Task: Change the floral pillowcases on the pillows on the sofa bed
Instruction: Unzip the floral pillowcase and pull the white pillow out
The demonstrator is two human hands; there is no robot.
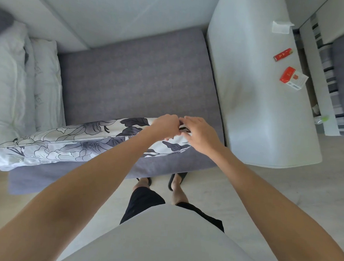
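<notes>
Along the front edge of the grey fabric sofa bed [134,78] lies the long pillow in its grey-and-white floral pillowcase [71,143], whose right-hand end the left hand [165,126] and right hand [200,136] both pinch, seemingly to work the opening apart.

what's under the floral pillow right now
The grey sofa bed seat lies under the floral pillow; its left end overlaps white bedding. Anything directly beneath is hidden.
</notes>
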